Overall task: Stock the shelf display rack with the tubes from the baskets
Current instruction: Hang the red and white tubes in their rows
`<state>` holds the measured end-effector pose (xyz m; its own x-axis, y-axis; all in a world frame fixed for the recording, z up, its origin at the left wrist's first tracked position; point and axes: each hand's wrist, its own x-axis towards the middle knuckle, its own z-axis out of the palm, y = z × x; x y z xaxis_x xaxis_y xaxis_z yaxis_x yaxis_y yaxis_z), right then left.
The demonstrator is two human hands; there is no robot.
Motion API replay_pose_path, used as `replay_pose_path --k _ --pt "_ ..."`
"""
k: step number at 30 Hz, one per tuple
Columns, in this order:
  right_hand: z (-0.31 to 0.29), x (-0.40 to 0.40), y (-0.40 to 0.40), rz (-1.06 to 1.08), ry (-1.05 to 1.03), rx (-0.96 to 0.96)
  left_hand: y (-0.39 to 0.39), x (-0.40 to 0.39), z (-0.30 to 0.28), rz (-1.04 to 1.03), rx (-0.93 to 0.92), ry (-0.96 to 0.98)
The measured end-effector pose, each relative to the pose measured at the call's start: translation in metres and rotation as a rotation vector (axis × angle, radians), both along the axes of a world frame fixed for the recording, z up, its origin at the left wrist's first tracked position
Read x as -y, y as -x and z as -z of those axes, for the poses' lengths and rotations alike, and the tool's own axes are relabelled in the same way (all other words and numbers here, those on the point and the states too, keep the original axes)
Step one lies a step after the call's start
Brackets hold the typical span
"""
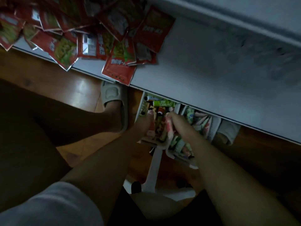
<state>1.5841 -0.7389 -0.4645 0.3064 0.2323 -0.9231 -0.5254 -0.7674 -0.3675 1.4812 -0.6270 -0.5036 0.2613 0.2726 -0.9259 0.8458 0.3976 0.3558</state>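
While both hands (143,126) grip them, tubes (160,126) lengthwise away, basket-bound (140,108).

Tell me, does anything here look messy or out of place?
Yes. The red packets lie in a loose, overlapping heap on the white shelf, and several hang over its front edge rather than sitting in rows. Below, both hands reach into a basket of packs, which are jumbled at mixed angles.
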Motion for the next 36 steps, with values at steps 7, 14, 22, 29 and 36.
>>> replay_pose_path --k 7,14,22,29,36 --pt "-0.075 0.027 -0.028 0.152 -0.24 -0.225 -0.012 -0.014 -0.081 0.012 0.296 0.021" --pt "-0.144 0.042 -0.048 -0.001 -0.258 -0.067 -0.014 -0.031 -0.151 0.304 0.474 -0.184" --pt "-0.231 0.046 -0.058 -0.1 -0.403 0.137 -0.024 -0.054 -0.249 0.543 0.595 -0.286" --pt "-0.291 0.065 -0.068 -0.166 -0.524 0.425 -0.051 -0.05 -0.324 0.479 0.795 -0.55" --pt "-0.317 0.079 -0.087 -0.02 -0.629 0.623 -0.089 -0.034 -0.361 0.326 0.996 -0.57"
